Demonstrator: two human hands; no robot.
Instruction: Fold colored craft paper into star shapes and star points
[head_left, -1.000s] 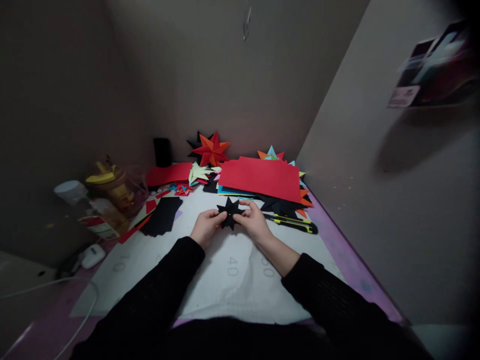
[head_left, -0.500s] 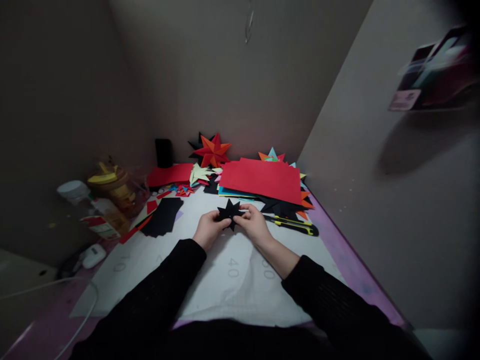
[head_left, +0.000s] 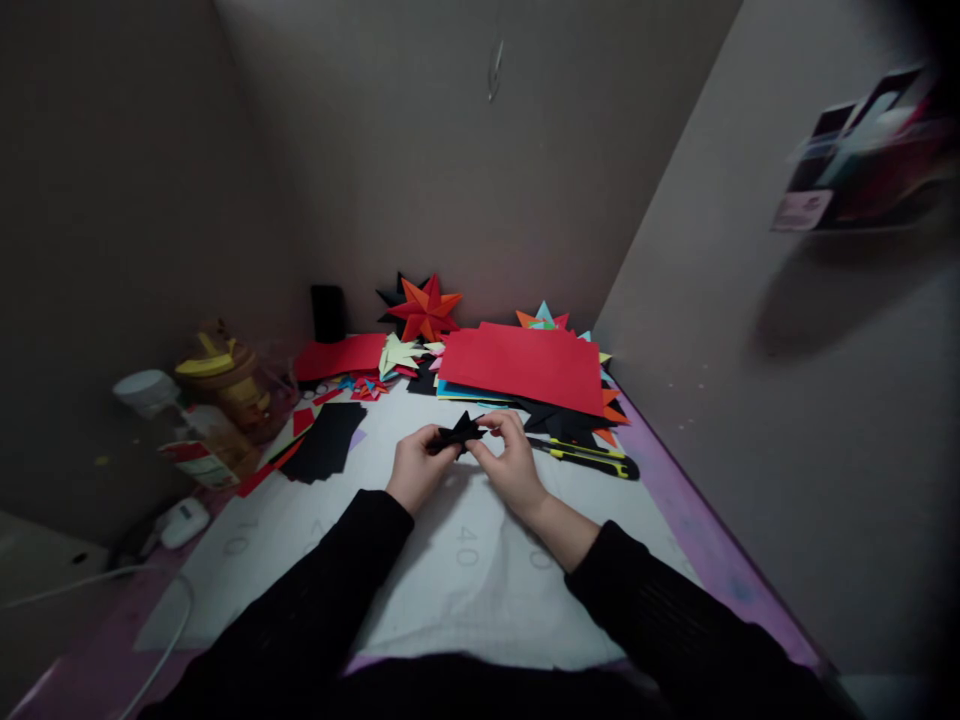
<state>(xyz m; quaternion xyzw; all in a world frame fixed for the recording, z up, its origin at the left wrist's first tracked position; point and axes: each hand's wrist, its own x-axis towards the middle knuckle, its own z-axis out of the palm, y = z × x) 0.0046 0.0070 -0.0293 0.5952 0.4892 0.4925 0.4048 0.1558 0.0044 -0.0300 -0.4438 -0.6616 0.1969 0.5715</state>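
Observation:
A small black paper star [head_left: 463, 432] with several points is held between my two hands over the white sheet [head_left: 442, 590]. My left hand [head_left: 417, 467] pinches its left side, thumb toward me. On the other side, my right hand [head_left: 513, 463] grips its right edge between thumb and fingers. The star is tilted, so its points look foreshortened. Just right of my right hand lies a black and yellow utility knife [head_left: 589, 457]. Black paper pieces [head_left: 326, 442] lie in a stack to the left.
Behind my hands are red paper sheets [head_left: 525, 365], a red-orange star [head_left: 426, 308] and pale green folded pieces [head_left: 399, 355]. A clear bottle [head_left: 214, 430], a brown cup [head_left: 229, 375] and a white cable [head_left: 184, 620] are on the left. Grey walls enclose the table.
The black star has tipped from facing me to a flatter, edge-on angle. Both hands keep hold of it. The whole view has shifted slightly.

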